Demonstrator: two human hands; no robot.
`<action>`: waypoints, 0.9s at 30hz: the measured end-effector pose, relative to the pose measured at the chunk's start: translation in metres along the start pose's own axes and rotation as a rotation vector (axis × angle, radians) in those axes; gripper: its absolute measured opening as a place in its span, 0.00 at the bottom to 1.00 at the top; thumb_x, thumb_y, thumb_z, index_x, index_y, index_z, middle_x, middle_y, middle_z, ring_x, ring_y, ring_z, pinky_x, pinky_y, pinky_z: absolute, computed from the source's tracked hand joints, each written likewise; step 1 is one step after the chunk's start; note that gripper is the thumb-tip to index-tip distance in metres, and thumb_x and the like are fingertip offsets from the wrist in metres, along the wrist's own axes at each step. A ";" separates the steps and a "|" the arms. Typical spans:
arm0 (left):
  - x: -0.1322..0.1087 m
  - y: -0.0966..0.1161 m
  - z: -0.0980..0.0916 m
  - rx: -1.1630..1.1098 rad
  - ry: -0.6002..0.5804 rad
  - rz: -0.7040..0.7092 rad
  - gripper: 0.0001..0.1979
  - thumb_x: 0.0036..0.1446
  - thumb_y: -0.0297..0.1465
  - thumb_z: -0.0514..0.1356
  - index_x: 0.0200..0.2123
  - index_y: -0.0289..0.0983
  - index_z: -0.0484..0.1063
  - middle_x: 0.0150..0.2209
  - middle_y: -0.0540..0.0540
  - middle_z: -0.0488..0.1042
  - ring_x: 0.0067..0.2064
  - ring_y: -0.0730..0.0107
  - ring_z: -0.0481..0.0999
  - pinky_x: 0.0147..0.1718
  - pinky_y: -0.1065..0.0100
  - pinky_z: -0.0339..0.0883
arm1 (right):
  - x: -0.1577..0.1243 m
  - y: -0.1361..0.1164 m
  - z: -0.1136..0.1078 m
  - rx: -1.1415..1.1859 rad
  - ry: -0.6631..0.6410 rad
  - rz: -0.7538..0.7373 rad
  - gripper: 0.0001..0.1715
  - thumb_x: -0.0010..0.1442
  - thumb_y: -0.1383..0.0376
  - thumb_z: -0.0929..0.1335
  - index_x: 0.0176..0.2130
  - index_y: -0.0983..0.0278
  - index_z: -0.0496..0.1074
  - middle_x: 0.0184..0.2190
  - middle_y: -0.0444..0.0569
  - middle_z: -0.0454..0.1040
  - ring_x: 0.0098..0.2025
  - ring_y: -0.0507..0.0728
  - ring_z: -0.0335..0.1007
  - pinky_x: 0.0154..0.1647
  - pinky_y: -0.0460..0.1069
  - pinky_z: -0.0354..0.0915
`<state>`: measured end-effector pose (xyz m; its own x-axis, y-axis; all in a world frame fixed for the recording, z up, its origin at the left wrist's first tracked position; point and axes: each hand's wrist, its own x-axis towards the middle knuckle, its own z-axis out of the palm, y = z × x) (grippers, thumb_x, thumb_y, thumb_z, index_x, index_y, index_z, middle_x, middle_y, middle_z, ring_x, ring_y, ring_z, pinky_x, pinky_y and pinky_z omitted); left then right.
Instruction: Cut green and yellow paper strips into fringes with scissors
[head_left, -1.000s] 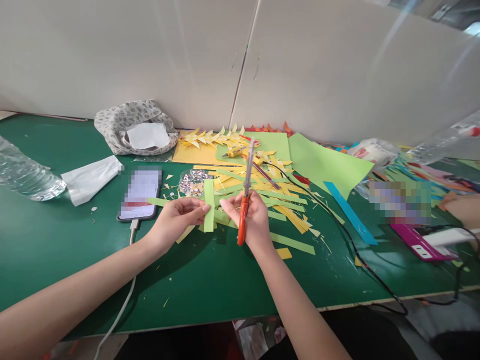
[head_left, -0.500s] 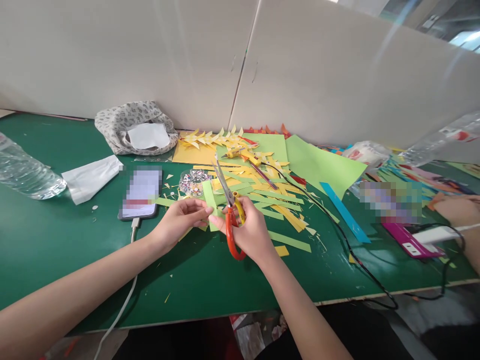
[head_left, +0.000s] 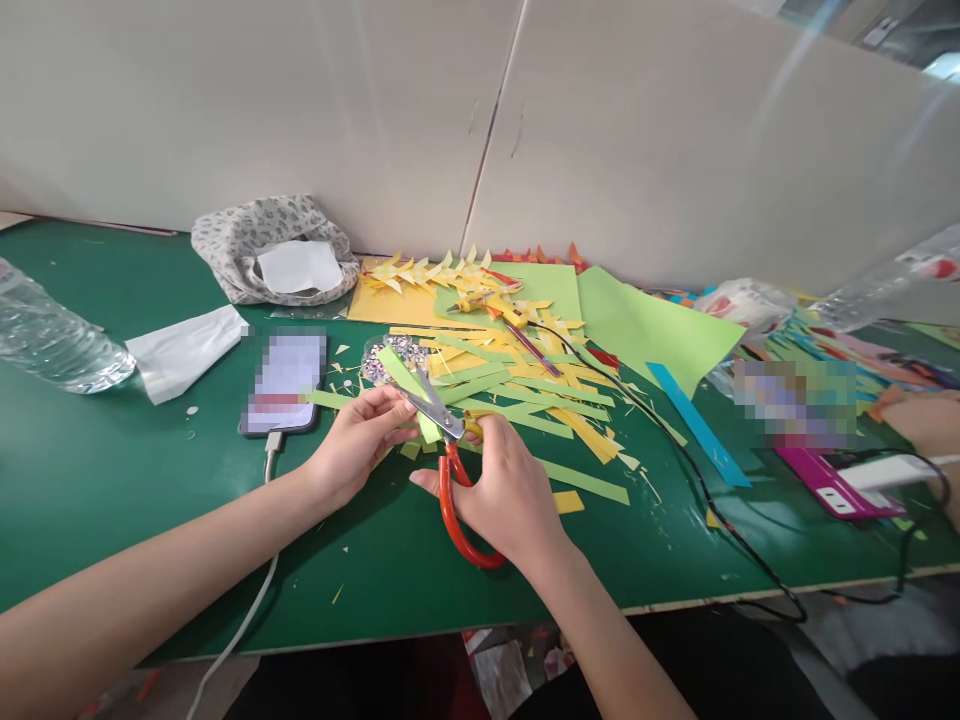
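Note:
My left hand (head_left: 361,440) pinches a light green paper strip (head_left: 406,372) that slants up to the left above the table. In my right hand (head_left: 504,487) is a pair of scissors (head_left: 454,497) with red-orange and yellow handles. The parted blades reach left across the green strip, close to my left fingertips. Behind them lies a clear container of small beads (head_left: 375,363), partly covered by the strip. A pile of green and yellow paper strips (head_left: 517,385) spreads beyond both hands.
A glue gun (head_left: 491,305) rests on the pile, its black cord running right. A phone (head_left: 289,375) on a white cable lies left, near a water bottle (head_left: 64,340) and a patterned cloth bag (head_left: 255,225). A co-worker's arm (head_left: 926,430) shows right, beside a magenta device (head_left: 817,480).
The scissors have turned from pointing upward to pointing left, their blades now across the green strip. The strip has tilted left, and my right thumb has come away from it.

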<state>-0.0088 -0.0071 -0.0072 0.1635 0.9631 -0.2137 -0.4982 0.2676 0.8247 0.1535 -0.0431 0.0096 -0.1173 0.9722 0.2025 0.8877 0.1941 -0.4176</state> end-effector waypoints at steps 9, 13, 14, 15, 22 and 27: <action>0.000 0.000 -0.001 -0.023 -0.028 -0.003 0.07 0.44 0.28 0.66 0.26 0.35 0.70 0.24 0.53 0.72 0.27 0.81 0.71 0.30 0.79 0.69 | 0.000 0.002 0.000 -0.002 0.027 -0.017 0.26 0.45 0.45 0.66 0.32 0.62 0.57 0.31 0.49 0.67 0.33 0.58 0.67 0.26 0.49 0.60; 0.000 0.001 -0.001 -0.025 -0.045 -0.001 0.06 0.45 0.28 0.66 0.26 0.35 0.71 0.24 0.53 0.72 0.27 0.82 0.71 0.30 0.80 0.69 | 0.001 0.002 -0.001 -0.008 0.018 -0.002 0.26 0.44 0.44 0.66 0.32 0.62 0.57 0.30 0.48 0.67 0.31 0.57 0.66 0.25 0.48 0.59; 0.000 0.001 -0.001 -0.025 -0.047 -0.001 0.06 0.45 0.28 0.66 0.27 0.35 0.71 0.24 0.53 0.71 0.27 0.82 0.71 0.30 0.80 0.69 | 0.001 0.003 -0.001 -0.009 0.016 -0.001 0.26 0.44 0.44 0.66 0.31 0.61 0.57 0.30 0.48 0.66 0.30 0.56 0.66 0.25 0.48 0.58; 0.000 0.001 -0.001 -0.024 -0.052 0.000 0.06 0.45 0.28 0.66 0.27 0.34 0.71 0.24 0.53 0.71 0.27 0.82 0.71 0.30 0.80 0.69 | 0.001 0.003 -0.002 -0.009 0.016 -0.001 0.26 0.44 0.44 0.66 0.30 0.61 0.57 0.29 0.47 0.66 0.29 0.56 0.65 0.24 0.48 0.58; 0.001 0.002 -0.001 -0.013 -0.071 0.000 0.06 0.46 0.29 0.65 0.27 0.34 0.72 0.25 0.53 0.71 0.26 0.83 0.70 0.30 0.81 0.69 | 0.001 0.005 -0.001 -0.014 0.075 -0.038 0.27 0.44 0.43 0.66 0.26 0.61 0.54 0.25 0.46 0.64 0.25 0.53 0.62 0.22 0.46 0.55; -0.001 0.003 -0.001 -0.006 -0.064 -0.007 0.06 0.46 0.29 0.65 0.27 0.34 0.72 0.25 0.53 0.70 0.26 0.82 0.70 0.29 0.80 0.69 | 0.001 0.007 0.001 -0.015 0.134 -0.075 0.27 0.44 0.43 0.66 0.25 0.61 0.55 0.23 0.45 0.63 0.23 0.52 0.59 0.22 0.46 0.54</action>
<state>-0.0113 -0.0070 -0.0051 0.2209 0.9575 -0.1854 -0.5016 0.2746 0.8203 0.1589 -0.0407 0.0064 -0.1242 0.9288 0.3493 0.8853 0.2627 -0.3837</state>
